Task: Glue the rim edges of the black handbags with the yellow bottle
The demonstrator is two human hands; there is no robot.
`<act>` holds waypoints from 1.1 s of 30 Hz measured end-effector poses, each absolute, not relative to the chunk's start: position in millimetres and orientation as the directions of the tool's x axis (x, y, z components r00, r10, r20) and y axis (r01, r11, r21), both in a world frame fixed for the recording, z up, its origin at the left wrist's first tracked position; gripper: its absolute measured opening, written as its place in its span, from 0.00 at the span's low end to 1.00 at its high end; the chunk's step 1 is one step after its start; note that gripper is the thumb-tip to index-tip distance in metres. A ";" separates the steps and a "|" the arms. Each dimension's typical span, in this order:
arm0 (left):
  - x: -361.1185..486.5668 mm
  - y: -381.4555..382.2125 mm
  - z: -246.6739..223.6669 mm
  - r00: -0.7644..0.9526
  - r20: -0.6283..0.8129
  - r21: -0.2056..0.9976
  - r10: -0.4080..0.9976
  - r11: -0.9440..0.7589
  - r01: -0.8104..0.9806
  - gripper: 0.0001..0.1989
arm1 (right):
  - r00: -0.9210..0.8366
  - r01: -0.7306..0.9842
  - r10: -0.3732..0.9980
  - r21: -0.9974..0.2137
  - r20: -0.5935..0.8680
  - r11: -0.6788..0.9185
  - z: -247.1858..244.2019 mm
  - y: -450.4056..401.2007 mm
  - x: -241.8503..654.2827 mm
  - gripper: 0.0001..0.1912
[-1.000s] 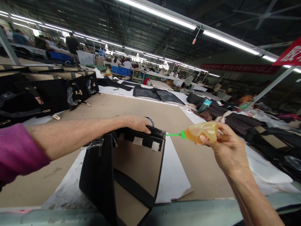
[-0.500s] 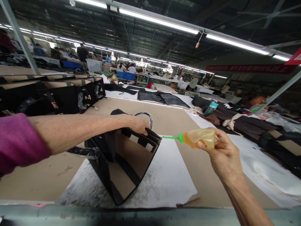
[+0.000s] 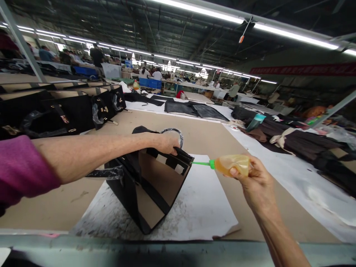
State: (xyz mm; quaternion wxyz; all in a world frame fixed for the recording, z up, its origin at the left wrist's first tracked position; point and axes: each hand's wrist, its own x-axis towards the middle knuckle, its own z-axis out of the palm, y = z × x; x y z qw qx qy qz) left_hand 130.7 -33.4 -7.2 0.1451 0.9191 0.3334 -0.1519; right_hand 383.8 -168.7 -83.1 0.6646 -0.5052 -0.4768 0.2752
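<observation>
A black handbag (image 3: pixel 122 193) with a beige lining stands tilted on a stained white sheet (image 3: pixel 205 207). My left hand (image 3: pixel 168 142) is closed on its upper edge, thumb and fingers pinching the black rim. In my right hand (image 3: pixel 257 178) is a squeeze bottle (image 3: pixel 230 165) of amber liquid, lying sideways with its green nozzle pointing left. The nozzle's tip meets the far corner of the rim, or nearly so; I cannot tell if they touch. One plastic-wrapped handle (image 3: pixel 105 173) hangs on the near side, another loops behind my left hand.
Several black handbags (image 3: pixel 75 111) stand in rows at the left. Flat black panels (image 3: pixel 194 109) lie farther back on the table. A teal-capped bottle (image 3: pixel 256 121) and dark fabric pieces (image 3: pixel 303 144) are on the right. People work at tables in the background.
The nozzle tip has come up to the rim's corner as my right hand moved slightly left. My left hand keeps its hold on the handbag. The whole view has shifted a little.
</observation>
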 end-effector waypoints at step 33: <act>139.4 -37.8 -24.4 0.804 -0.284 0.083 0.522 -0.822 0.563 0.10 | 0.461 0.189 0.850 -0.964 0.254 0.186 -125.0 -200.3 362.0 0.25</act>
